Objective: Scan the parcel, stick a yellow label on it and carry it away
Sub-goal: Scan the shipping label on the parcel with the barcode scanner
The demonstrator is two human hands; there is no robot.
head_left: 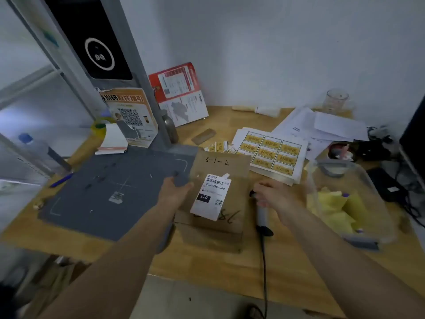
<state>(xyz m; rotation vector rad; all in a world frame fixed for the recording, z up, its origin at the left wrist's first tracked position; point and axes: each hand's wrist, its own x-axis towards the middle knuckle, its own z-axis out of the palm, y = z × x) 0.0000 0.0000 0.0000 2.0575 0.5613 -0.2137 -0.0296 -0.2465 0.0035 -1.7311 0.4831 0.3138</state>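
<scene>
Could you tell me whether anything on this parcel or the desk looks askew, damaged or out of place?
Yes. The white shipping label on the parcel sits crooked, and its top right corner is peeling up. A few loose yellow labels lie scattered beside the full label sheet. Nothing looks spilled.

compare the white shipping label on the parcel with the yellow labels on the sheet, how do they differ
The shipping label is white, single, with a barcode and a QR code; the yellow labels form a grid of identical stickers. The shipping label is stuck on the brown parcel; the yellow labels are still on their backing sheet, on the table. Both are printed.
</scene>
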